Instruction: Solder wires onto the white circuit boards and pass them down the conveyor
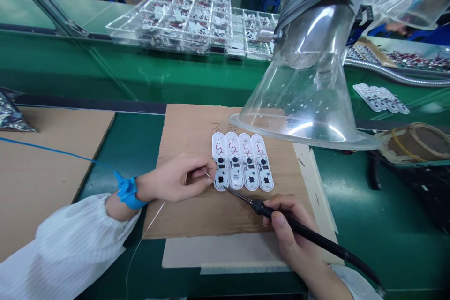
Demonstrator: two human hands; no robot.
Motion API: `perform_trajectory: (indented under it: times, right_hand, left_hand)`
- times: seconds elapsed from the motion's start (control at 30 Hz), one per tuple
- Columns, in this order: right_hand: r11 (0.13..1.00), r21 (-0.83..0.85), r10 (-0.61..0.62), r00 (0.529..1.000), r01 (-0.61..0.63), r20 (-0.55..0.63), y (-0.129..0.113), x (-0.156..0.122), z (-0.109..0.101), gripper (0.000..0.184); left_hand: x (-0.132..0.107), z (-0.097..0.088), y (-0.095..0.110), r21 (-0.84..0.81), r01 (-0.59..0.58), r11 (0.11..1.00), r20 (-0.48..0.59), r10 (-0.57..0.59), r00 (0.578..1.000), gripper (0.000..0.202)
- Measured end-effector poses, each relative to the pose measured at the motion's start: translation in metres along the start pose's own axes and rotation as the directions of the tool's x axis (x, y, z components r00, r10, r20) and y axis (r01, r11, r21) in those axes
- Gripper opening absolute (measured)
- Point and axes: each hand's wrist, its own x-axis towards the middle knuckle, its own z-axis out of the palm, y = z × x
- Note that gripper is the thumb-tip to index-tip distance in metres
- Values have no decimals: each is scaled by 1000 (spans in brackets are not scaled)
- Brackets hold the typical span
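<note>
My left hand (186, 178) pinches a thin solder wire (151, 222), whose tip points at the lower end of the leftmost circuit board (220, 161). The wire trails from under the hand down past the cardboard's edge. In my right hand (293, 229) is a black-handled soldering iron (260, 207), held like a pen. Its metal tip is at the bottom of the leftmost board; whether it touches cannot be made out. Several white oblong boards with red wires and black chips lie side by side on the cardboard sheet (190, 220). A blue wrist strap (128, 192) circles my left wrist.
A clear funnel-shaped fume hood (298, 98) hangs low over the right of the cardboard. Clear compartment trays (176, 18) hold small parts on the back ledge. More white boards (381, 98) lie at right, near a tape-wrapped roll (415, 143). A blue cord (52, 149) crosses from the left.
</note>
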Motion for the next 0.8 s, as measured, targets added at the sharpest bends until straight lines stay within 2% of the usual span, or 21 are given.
perform_trajectory:
  times: [0.13,0.37,0.53,0.8]
  right_hand:
    - [1000,28,8,1000,-8,3,4,-2,-1,12]
    - [1000,-22,11,1000,-10,25,3,-2,-1,14]
    - [999,32,-4,1000,3,31,3,-1,-1,16]
    - [1000,25,11,998,-13,68,4,-2,1,20]
  left_hand:
    - [0,0,-1,11,19,1000,19,-19,1000,8]
    - [1,-1,1,13,-10,1000,6,10,1000,9]
    - [1,-1,0,10,-2,1000,5,2,1000,9]
    - [0,-1,-2,10,-31,999,-6,31,999,10]
